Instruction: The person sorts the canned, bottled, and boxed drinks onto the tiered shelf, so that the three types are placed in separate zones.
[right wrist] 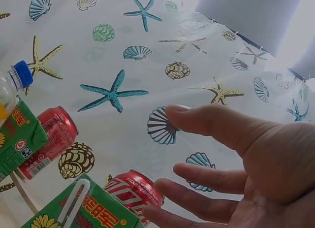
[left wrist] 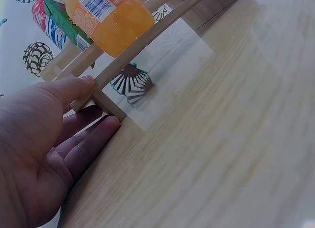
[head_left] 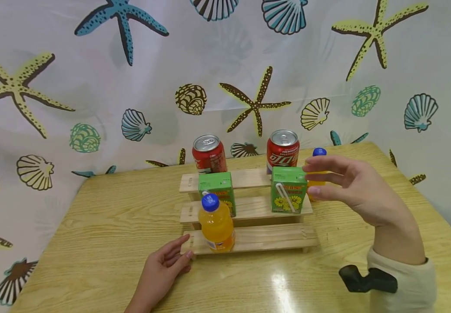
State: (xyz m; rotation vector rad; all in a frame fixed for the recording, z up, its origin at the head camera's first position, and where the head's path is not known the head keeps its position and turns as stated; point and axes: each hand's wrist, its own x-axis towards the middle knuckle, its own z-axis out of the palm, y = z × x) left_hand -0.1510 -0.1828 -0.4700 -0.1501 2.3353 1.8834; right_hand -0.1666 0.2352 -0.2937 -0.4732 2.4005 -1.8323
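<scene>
A three-step wooden rack (head_left: 272,237) stands on the table. My left hand (head_left: 163,269) grips the left end of its lowest step, thumb on top and fingers below in the left wrist view. My right hand (head_left: 346,182) is beside the right green drink carton (head_left: 288,191), fingers spread and holding nothing; the right wrist view shows a gap. Another green carton (head_left: 215,182) shares the middle step. An orange drink bottle (head_left: 217,226) with a blue cap stands on the lowest step. Two red cola cans (head_left: 210,154) stand on the top step.
A second orange drink bottle (head_left: 319,151) with a blue cap stands on the table right of the rack, partly hidden by my right hand. A white curtain (head_left: 163,78) printed with starfish and shells hangs behind the wooden table (head_left: 120,217).
</scene>
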